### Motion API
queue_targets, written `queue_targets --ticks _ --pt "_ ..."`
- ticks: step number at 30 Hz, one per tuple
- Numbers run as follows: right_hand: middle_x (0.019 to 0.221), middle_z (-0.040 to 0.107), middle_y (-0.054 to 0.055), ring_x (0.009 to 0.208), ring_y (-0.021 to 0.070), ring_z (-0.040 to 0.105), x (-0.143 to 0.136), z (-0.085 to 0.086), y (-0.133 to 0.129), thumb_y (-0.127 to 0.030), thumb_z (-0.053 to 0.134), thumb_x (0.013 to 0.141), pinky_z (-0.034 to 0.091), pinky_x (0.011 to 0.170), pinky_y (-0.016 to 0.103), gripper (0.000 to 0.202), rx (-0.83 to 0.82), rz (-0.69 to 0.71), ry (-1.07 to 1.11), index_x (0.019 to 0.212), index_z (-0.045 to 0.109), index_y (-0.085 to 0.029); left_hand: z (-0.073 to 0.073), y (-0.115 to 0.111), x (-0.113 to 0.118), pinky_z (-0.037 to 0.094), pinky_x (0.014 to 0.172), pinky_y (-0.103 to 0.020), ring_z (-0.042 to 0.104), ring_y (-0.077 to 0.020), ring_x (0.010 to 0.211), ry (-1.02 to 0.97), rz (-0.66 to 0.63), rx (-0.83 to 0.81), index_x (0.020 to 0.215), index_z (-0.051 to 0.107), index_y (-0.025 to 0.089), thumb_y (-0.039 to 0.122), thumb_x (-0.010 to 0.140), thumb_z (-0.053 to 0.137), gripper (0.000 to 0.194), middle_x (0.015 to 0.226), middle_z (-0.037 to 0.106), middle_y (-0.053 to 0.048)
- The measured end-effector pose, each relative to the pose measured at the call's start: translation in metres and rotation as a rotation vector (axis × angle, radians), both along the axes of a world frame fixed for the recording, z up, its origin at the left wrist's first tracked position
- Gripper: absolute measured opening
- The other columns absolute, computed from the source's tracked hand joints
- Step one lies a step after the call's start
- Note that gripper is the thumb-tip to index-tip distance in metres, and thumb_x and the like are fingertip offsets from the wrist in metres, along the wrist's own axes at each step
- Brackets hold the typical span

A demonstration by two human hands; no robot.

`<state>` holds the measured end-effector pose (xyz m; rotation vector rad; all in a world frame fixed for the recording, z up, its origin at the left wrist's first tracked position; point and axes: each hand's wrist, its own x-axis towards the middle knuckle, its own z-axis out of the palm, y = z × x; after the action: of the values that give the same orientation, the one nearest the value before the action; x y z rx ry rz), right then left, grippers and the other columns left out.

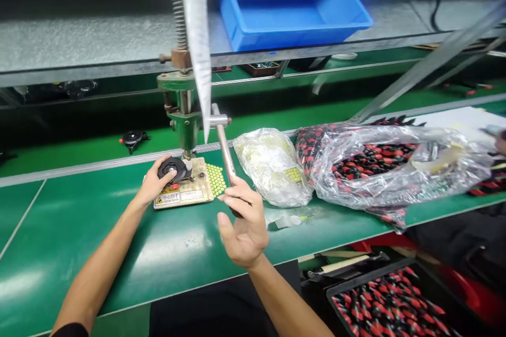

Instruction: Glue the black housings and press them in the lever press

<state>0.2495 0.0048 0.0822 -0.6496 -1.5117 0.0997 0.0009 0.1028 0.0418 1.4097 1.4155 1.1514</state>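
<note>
Your left hand (157, 181) holds the round black plastic part (168, 169) on the base plate (203, 196) of the hand press (187, 129), beside the far edge of the counter (130, 258) and left of its middle. The thumb lies over the part's upper face and the fingers wrap its left rim. It should prove light and stiff, with a smooth shell that might slip if barely pinched; the ribbed rim looks like the best hold, while any thin lugs could snap under a hard squeeze. Keep your fingertips on the outer side, away from the ram; the warning label (168, 198) on the plate's front reads "INJURE HAND".

Your right hand (245, 221) has its fingers curled loosely around the lower end of the press lever (225, 147), thumb standing off it. The lever looks like rigid, smooth metal.

Yellow-green discs (215, 180) lie in a sheet just right of the plate. Farther right, a clear plastic bag (272, 168) touches a larger bag of red-and-black parts (371, 160) near the far edge. Overhead, a blue bin (296, 13) sits on the metal shelf (98, 42); below the counter's near edge, a black crate (332, 295) holds more red-and-black pieces.
</note>
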Motion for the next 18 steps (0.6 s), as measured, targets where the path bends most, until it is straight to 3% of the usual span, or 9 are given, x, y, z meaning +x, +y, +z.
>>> queue_targets --ticks 4,7,10,13,16,18 --pt "0.159 0.053 0.017 0.153 0.0356 0.050 0.007 0.034 -0.005 -0.010 0.064 0.093 0.054 0.119 0.062 0.078 0.035 0.114 0.005 0.165 0.039 -0.029 0.014 -0.002 -0.004 0.065 0.094 -0.040 0.071 -0.0324 0.121 -0.099 0.006 -0.038 0.141 0.067 0.021 0.055 0.073 0.091 0.079 0.140 0.072 -0.015" --pt "0.152 0.060 0.018 0.138 0.0310 0.064 0.022 0.029 -0.014 -0.012 0.064 0.096 0.064 0.105 0.050 0.077 -0.033 0.113 0.016 0.166 0.036 -0.026 0.035 -0.009 -0.021 0.066 0.090 -0.037 0.074 -0.0322 0.116 0.002 0.015 -0.048 0.143 0.066 0.023 0.058 0.070 0.093 0.086 0.137 0.074 -0.014" --pt "0.116 0.076 0.010 0.099 0.0201 0.075 0.044 -0.011 -0.032 -0.013 0.061 0.099 0.066 0.080 0.033 0.050 -0.245 0.135 -0.021 0.148 0.057 -0.023 0.057 -0.025 -0.043 0.066 0.090 -0.038 0.072 -0.0347 0.120 0.103 -0.042 -0.072 0.143 0.068 0.027 0.055 0.069 0.095 0.083 0.143 0.071 -0.011" --pt "0.095 0.076 0.004 0.080 0.0150 0.073 0.066 -0.066 -0.053 -0.016 0.058 0.103 0.060 0.071 0.027 0.020 -0.519 0.113 -0.101 0.117 0.071 -0.021 0.066 -0.048 -0.040 0.063 0.102 -0.039 0.068 -0.0368 0.131 0.067 -0.180 -0.076 0.138 0.073 0.028 0.051 0.070 0.096 0.075 0.146 0.070 -0.010" --pt "0.084 0.074 0.001 0.074 0.0143 0.071 0.078 -0.108 -0.066 -0.017 0.056 0.105 0.056 0.067 0.027 0.017 -0.660 0.027 -0.161 0.100 0.072 -0.021 0.057 -0.060 0.004 0.064 0.098 -0.042 0.070 -0.0370 0.126 -0.030 -0.292 -0.157 0.142 0.070 0.025 0.052 0.074 0.094 0.077 0.144 0.070 -0.013" --pt "0.082 0.072 0.001 0.072 0.0144 0.069 0.080 -0.124 -0.068 -0.018 0.055 0.106 0.053 0.067 0.027 0.019 -0.641 -0.035 -0.189 0.097 0.071 -0.021 0.047 -0.052 0.052 0.066 0.079 -0.036 0.074 -0.0307 0.112 -0.082 -0.296 -0.237 0.148 0.063 0.027 0.049 0.079 0.091 0.077 0.150 0.065 -0.013"
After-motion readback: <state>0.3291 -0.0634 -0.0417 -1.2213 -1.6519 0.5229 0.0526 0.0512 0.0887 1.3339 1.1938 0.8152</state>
